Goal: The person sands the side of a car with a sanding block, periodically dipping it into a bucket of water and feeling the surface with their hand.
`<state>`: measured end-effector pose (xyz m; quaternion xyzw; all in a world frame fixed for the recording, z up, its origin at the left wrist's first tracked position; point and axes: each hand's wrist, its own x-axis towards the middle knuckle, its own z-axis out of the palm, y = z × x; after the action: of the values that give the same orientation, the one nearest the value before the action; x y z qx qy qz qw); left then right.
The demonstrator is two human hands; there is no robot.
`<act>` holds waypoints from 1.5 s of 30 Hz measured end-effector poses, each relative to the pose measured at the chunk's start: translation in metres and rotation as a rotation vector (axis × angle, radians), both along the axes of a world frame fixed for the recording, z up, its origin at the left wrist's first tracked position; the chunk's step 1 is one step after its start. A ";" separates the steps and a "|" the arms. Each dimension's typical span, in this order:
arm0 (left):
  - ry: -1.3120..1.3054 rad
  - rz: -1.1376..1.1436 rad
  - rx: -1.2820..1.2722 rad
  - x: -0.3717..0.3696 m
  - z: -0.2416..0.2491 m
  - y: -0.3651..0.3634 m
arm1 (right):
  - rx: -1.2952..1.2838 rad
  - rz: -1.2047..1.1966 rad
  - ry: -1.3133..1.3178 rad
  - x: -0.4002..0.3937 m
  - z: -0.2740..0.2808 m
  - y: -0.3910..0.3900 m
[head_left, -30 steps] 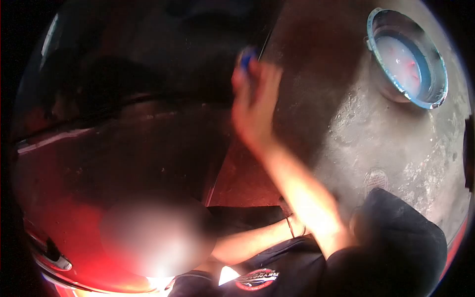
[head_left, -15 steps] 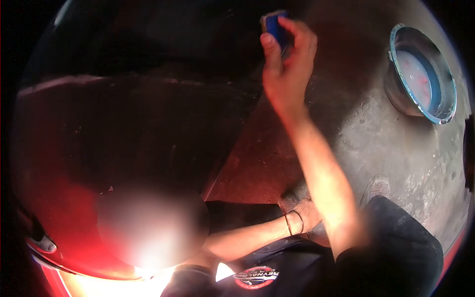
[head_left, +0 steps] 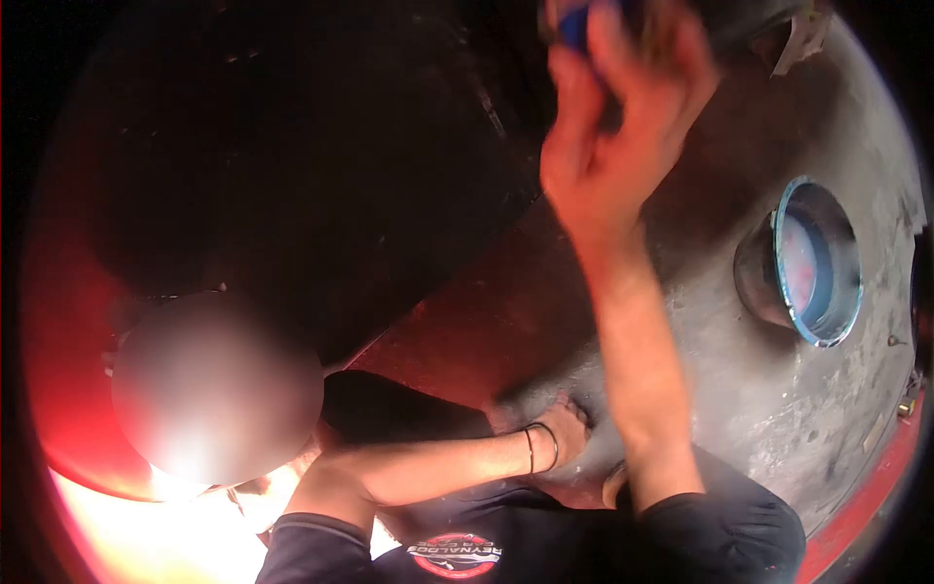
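At the top of the view, my right hand (head_left: 623,136) is raised with its fingers closed round a small blue block (head_left: 576,29). Motion smears the fingertips, and they hide part of the block. The hand overlaps the edge of a large, dark, glossy panel (head_left: 321,175) with red showing on it. Lower down, my left hand (head_left: 564,428) lies with fingers extended, close over the grey floor near my legs. A dark band circles that wrist, and nothing shows in this hand.
A metal basin (head_left: 759,273) with a blue rim stands on the grey floor (head_left: 749,409) at right, holding cloudy, pinkish liquid. A red edge (head_left: 856,516) runs along the lower right. Strong glare and a blurred round patch lie at lower left.
The view has shifted, so the basin appears lower. My right hand, still round the blue block, is higher in view and turned. My left hand appears slightly further left.
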<state>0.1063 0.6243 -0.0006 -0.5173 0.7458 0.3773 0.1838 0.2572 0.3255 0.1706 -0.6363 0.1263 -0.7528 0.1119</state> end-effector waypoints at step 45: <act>-0.025 -0.293 0.115 -0.009 0.131 -0.053 | 0.265 0.060 0.479 -0.071 -0.169 0.054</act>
<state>0.0973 0.5708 0.1308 -0.3962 0.7880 0.3823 0.2755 0.1862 0.3799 0.0017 -0.7795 0.2276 -0.5540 0.1833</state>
